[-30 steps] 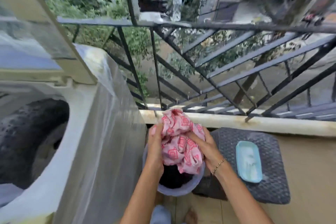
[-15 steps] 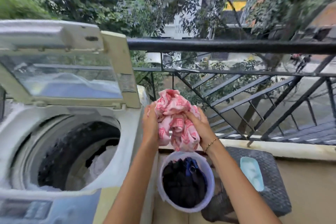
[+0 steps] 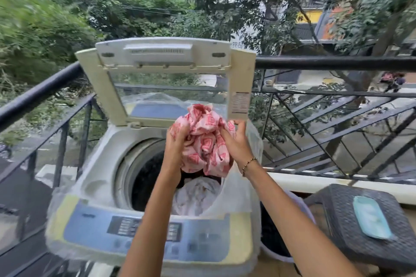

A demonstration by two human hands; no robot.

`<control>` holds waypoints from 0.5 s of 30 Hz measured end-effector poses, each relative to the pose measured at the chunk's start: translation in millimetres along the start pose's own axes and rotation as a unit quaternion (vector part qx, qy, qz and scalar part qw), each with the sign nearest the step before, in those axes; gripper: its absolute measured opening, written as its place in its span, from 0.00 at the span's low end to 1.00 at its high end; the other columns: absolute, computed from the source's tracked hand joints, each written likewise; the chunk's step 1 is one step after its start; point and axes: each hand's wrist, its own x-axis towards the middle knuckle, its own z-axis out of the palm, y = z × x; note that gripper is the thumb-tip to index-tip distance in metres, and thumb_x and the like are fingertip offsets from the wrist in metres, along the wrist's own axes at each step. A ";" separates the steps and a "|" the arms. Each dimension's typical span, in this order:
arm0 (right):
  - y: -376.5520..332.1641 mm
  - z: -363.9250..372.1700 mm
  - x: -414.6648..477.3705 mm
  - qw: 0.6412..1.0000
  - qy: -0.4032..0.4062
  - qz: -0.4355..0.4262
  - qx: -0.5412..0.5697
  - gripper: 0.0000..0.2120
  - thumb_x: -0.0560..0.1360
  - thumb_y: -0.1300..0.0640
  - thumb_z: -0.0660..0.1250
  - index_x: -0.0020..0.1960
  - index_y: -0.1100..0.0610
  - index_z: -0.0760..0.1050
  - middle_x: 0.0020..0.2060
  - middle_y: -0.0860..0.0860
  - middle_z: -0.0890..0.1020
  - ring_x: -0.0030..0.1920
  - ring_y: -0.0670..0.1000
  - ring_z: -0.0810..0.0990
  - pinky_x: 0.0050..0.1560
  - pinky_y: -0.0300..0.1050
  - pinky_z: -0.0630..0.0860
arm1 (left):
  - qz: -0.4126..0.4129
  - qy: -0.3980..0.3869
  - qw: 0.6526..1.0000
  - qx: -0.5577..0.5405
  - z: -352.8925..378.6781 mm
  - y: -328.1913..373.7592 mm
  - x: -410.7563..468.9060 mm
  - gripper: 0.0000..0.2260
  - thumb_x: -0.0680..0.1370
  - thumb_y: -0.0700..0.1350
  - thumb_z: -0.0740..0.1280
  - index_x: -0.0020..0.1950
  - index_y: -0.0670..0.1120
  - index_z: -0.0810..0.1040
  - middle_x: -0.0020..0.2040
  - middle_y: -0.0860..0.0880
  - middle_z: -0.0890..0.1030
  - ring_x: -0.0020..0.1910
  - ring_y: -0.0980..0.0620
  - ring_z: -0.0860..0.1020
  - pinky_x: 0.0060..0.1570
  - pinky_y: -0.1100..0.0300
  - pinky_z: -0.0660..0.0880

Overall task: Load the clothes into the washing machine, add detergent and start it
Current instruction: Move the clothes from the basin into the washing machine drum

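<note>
A bunched pink-and-white patterned cloth [image 3: 203,139] hangs over the open drum of the top-loading washing machine [image 3: 94,173]. My left hand [image 3: 176,144] grips its left side and my right hand [image 3: 234,141] grips its right side. The machine's lid [image 3: 166,67] stands raised at the back. A white garment [image 3: 195,195] lies inside the drum under the cloth. The blue control panel [image 3: 146,234] runs along the machine's front edge. A laundry bucket [image 3: 273,236] with dark clothes stands right of the machine, mostly hidden by my right arm.
A black metal balcony railing [image 3: 337,63] runs behind and to the left of the machine. A dark woven stool [image 3: 369,243] at the lower right carries a light-blue flat object [image 3: 371,218]. A pale ledge [image 3: 315,180] runs under the railing. Trees and buildings lie beyond.
Both hands lifted the pink cloth out of the bucket and carried it left, over the drum. The view swung left and up onto the machine.
</note>
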 end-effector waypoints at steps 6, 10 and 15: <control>21.0 60.4 -5.5 0.986 -0.065 0.056 -0.145 0.14 0.77 0.47 0.61 0.60 0.49 0.63 0.54 0.54 0.81 0.50 0.56 0.80 0.48 0.50 0.76 | -0.059 0.027 0.992 0.108 -75.8 -32.5 9.8 0.22 0.74 0.57 0.66 0.63 0.48 0.76 0.60 0.47 0.81 0.58 0.49 0.79 0.61 0.48 0.74; 54.1 74.9 -15.0 0.937 -0.185 0.152 -0.256 0.31 0.75 0.53 0.63 0.74 0.58 0.55 0.60 0.56 0.73 0.60 0.58 0.74 0.53 0.48 0.70 | -0.206 0.006 0.946 0.249 -102.7 -66.2 13.3 0.28 0.78 0.49 0.64 0.74 0.40 0.62 0.73 0.39 0.67 0.69 0.43 0.69 0.69 0.48 0.67; 66.4 67.1 -26.2 0.916 -0.227 0.176 -0.282 0.20 0.78 0.55 0.60 0.68 0.57 0.66 0.60 0.56 0.76 0.56 0.54 0.77 0.54 0.45 0.73 | -0.250 0.005 0.929 0.273 -105.7 -86.4 4.9 0.20 0.81 0.47 0.60 0.72 0.42 0.68 0.70 0.44 0.70 0.68 0.46 0.70 0.64 0.56 0.66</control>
